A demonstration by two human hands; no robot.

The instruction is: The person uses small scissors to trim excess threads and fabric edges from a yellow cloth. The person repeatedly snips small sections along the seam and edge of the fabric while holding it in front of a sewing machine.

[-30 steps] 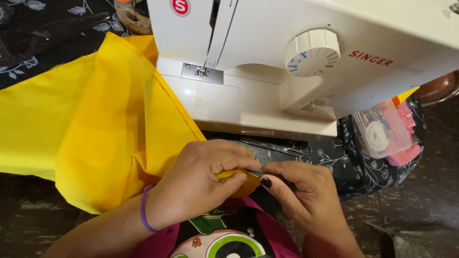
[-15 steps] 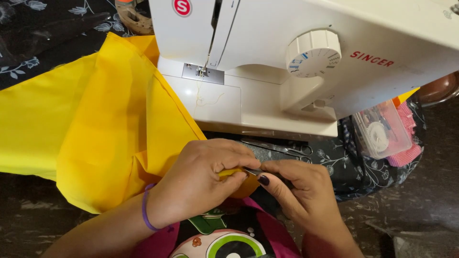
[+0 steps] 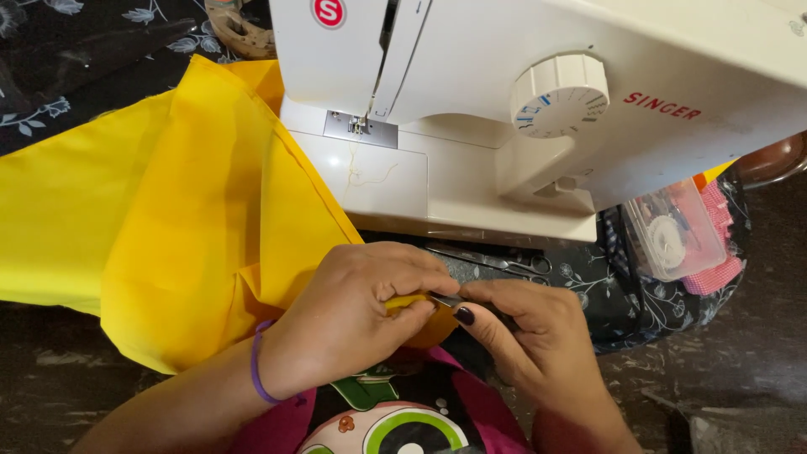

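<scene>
A large piece of yellow fabric [image 3: 168, 219] lies folded on the dark table, left of a white sewing machine [image 3: 504, 109]. My left hand [image 3: 357, 319] pinches a folded edge of the yellow fabric near my lap. My right hand [image 3: 525, 340] meets it from the right, its fingers closed on a thin metal tool [image 3: 445, 299] whose tip touches the pinched edge. What kind of tool it is I cannot tell. A purple band circles my left wrist.
Metal scissors [image 3: 504, 262] lie on a dark floral cloth [image 3: 622, 294] in front of the machine. A clear plastic box [image 3: 672, 235] of sewing bits sits at the right on pink checked fabric. A brown round object [image 3: 239, 34] is behind the machine.
Both hands stay together at the fabric edge with only small finger shifts. The fabric and machine have not moved.
</scene>
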